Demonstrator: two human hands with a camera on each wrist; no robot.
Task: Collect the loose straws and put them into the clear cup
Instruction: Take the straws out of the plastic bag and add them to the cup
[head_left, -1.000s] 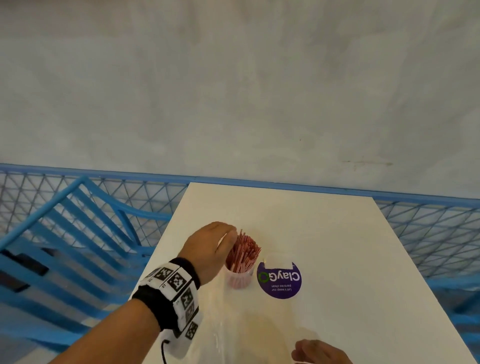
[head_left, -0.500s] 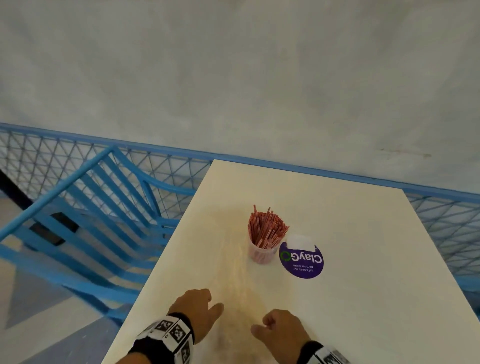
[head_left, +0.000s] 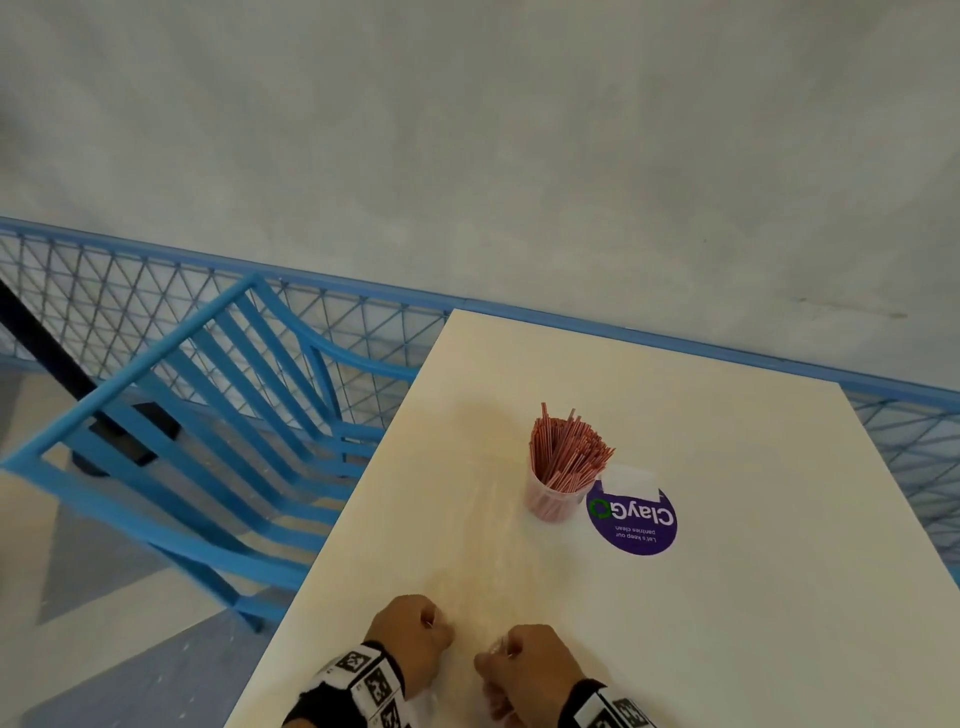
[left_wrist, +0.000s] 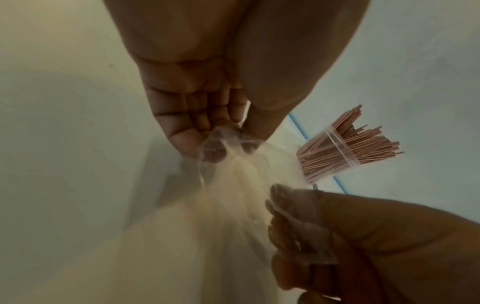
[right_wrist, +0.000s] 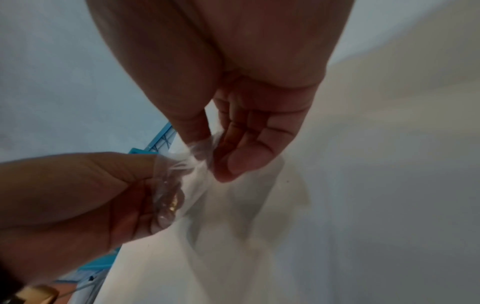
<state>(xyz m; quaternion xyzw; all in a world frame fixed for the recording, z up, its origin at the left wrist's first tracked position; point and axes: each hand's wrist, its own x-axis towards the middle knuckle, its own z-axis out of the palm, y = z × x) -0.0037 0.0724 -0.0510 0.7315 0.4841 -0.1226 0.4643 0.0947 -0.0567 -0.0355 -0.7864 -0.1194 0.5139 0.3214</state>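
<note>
Cup (head_left: 551, 500) clear plastic; table (head_left: 727, 597) smooth, matt; film (left_wrist: 233, 156) thin, clear, crinkled.

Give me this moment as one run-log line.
straws: all in clear cup | left hand: pinching clear plastic wrap | right hand: pinching same wrap | table: no loose straws seen

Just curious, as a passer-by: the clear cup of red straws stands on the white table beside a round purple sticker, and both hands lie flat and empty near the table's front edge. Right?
Not quite. The hands are not empty: the left hand and right hand each pinch a thin clear plastic film, as both wrist views show. The rest holds.
</note>
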